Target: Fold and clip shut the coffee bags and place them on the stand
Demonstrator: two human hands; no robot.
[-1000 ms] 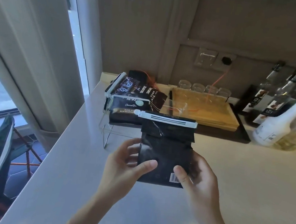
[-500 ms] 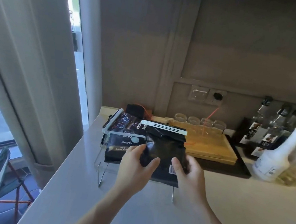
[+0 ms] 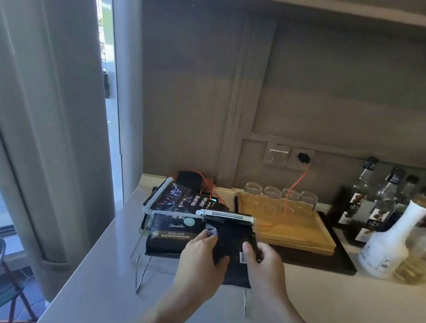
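My one head camera looks forward and down from close behind my hands, counter [image 3: 322,311] across the lower frame, wall filling the upper right, window at the left.

Readable on the front coffee bag [image 3: 172,234], left of frame centre: "BLUE MOUNTAIN FOOD", script "Charcoal fire" just above, a small line ending "454" between the two. On the rear coffee bag [image 3: 188,198], printed sideways: "KEB.COFFEE", then something like "EIGHT.AM". Small barcode patch on the plain black bag [image 3: 233,245], digits too small. Syrup bottle labels [image 3: 372,225] at right: blurred, unreadable.
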